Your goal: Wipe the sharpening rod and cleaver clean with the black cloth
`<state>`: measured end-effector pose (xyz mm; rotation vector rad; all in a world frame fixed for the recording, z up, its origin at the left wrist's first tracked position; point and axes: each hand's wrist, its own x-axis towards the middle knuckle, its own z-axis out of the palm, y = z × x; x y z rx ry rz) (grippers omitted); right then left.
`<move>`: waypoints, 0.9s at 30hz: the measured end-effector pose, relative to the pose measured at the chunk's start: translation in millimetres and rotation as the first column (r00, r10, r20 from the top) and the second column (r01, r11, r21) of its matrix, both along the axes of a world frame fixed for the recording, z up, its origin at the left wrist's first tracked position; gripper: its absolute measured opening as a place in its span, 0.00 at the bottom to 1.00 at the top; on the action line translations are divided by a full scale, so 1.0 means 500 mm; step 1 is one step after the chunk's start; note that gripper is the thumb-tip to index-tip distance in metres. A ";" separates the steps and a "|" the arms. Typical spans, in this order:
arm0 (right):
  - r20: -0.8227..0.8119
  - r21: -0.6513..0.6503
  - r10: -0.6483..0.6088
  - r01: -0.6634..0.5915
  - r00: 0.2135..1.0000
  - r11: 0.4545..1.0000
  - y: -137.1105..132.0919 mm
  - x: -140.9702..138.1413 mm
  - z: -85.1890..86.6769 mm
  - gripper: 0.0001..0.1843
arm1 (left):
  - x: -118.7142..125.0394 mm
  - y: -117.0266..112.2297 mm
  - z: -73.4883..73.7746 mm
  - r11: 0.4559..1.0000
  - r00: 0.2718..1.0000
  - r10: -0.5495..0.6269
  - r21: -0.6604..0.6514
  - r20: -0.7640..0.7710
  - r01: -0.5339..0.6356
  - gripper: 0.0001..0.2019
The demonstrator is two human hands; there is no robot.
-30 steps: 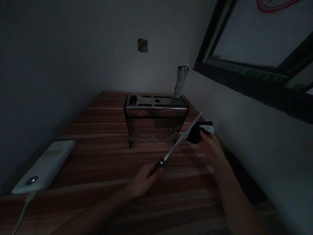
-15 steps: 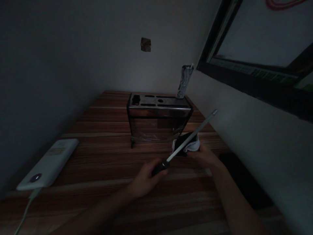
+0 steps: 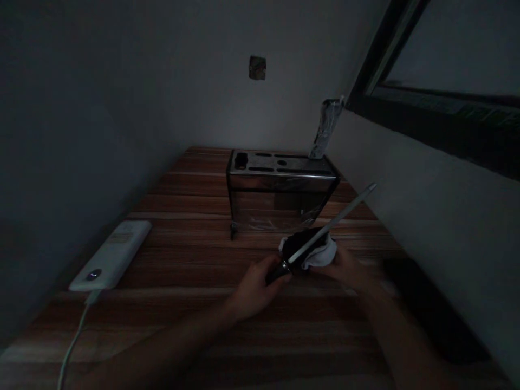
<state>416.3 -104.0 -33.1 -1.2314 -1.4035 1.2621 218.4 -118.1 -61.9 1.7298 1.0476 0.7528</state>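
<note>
A metal rod point(image 3: 335, 221) and a cloth point(image 3: 323, 255) held over the table point(image 3: 190, 265).
The left hand point(image 3: 255, 288) grips the rod's black handle; the right hand point(image 3: 345, 269) clasps the black-and-white cloth by the rod, in front of the slotted rack point(image 3: 300, 164); contact I can't make out.

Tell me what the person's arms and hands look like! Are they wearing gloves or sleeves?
No gloves: the left hand and the right hand are both bare. The left forearm and right forearm show no sleeves, and I see no watch or bracelet. It's too dark to tell about rings or tiny marks.
</note>
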 end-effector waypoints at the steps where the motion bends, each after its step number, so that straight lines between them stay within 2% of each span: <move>1: 0.000 -0.004 -0.013 0.013 1.000 1.000 0.001 -0.007 0.000 0.20 | 0.000 0.001 -0.001 1.000 1.000 0.003 0.003 0.004 -0.003 0.10; 6: -0.023 -0.013 -0.036 0.035 0.999 0.999 0.008 -0.036 -0.018 0.17 | -0.001 0.003 -0.005 1.000 1.000 -0.014 0.007 -0.009 0.014 0.13; 10: -0.043 -0.028 -0.107 0.106 0.993 0.994 0.004 -0.041 -0.044 0.18 | -0.002 0.005 -0.005 0.997 0.997 -0.071 0.030 -0.019 0.071 0.14; 13: -0.055 -0.041 -0.112 0.110 0.992 0.993 -0.003 -0.040 -0.056 0.19 | -0.001 0.007 -0.007 0.992 0.993 -0.118 0.040 -0.018 0.118 0.15; 16: -0.061 -0.038 -0.112 0.110 0.992 0.993 -0.009 -0.042 -0.058 0.18 | -0.001 0.008 -0.007 0.988 0.989 -0.148 0.040 -0.029 0.149 0.16; 20: -0.019 0.030 -0.105 0.106 0.994 0.994 -0.012 -0.049 -0.053 0.13 | -0.004 0.009 -0.005 0.979 0.979 -0.194 0.043 -0.065 0.197 0.16; 25: 0.044 0.078 -0.111 0.107 0.993 0.991 -0.017 -0.051 -0.054 0.13 | -0.007 0.006 -0.001 0.971 0.963 -0.235 -0.078 -0.135 0.226 0.18; 27: 0.049 0.075 -0.118 0.114 0.992 0.991 -0.019 -0.050 -0.056 0.13 | -0.007 0.006 -0.001 0.971 0.963 -0.235 -0.072 -0.136 0.227 0.18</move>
